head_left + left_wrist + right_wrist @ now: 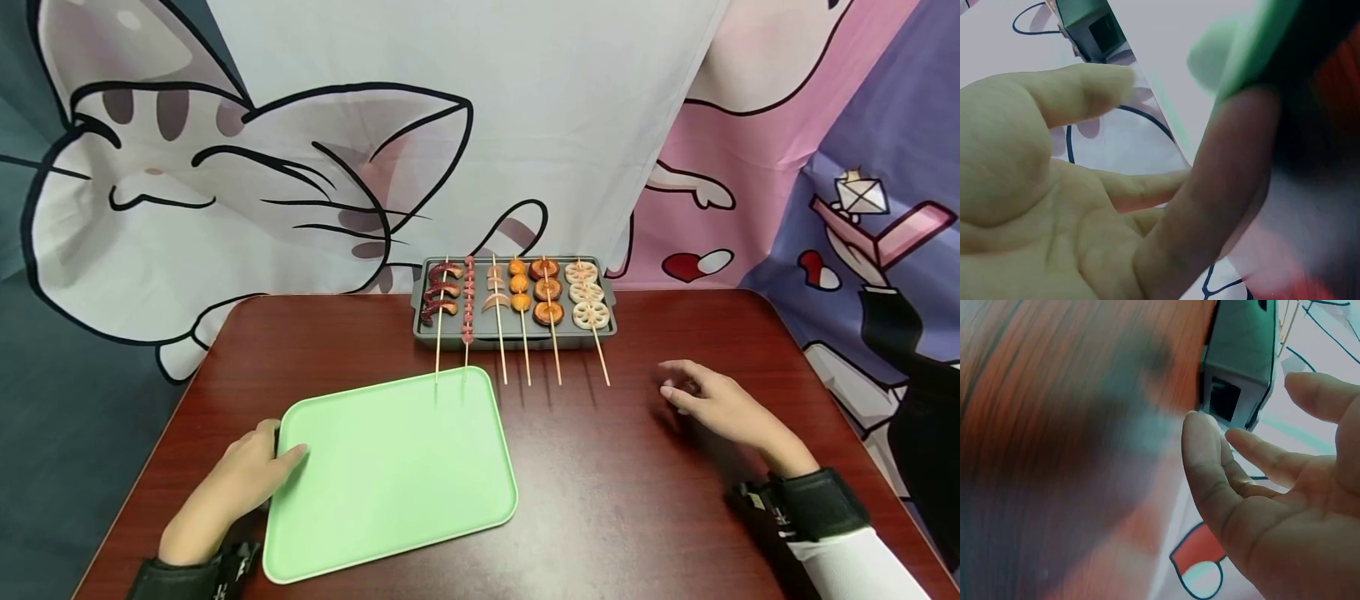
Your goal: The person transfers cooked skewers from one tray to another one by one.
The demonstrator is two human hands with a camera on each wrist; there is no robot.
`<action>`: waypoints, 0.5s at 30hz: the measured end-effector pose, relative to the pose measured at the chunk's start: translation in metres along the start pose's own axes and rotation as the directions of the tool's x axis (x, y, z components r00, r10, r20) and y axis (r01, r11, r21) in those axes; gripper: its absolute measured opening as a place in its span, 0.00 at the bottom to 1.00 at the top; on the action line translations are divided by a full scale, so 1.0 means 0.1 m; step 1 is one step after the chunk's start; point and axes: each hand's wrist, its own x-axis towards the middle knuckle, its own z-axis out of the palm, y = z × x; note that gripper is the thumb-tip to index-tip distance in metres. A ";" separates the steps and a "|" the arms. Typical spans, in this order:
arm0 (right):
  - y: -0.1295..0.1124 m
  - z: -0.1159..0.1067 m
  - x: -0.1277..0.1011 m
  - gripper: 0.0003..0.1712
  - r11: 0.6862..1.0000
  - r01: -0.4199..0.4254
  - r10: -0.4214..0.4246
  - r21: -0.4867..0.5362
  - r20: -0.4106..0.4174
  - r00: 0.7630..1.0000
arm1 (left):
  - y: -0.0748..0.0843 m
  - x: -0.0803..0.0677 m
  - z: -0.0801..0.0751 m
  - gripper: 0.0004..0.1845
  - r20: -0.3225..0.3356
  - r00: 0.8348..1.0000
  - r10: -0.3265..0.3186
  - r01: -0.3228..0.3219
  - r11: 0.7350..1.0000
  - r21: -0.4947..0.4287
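Left grip curled on near-left edge of green tray, thumb on top of rim, fingers underneath. Right grip relaxed and holding nothing, fingers loosely bent, hovering low over brown table, right of tray and well apart from it. Grey grill pan beyond tray's far edge, carrying six skewers; two leftmost sticks reaching over tray's far rim.
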 end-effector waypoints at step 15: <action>-0.04 0.19 0.06 0.29 0.856 -0.073 -0.027 0.511 0.185 0.982 | 0.03 -0.08 0.06 0.33 0.032 0.999 -0.014 0.019 0.989 -0.145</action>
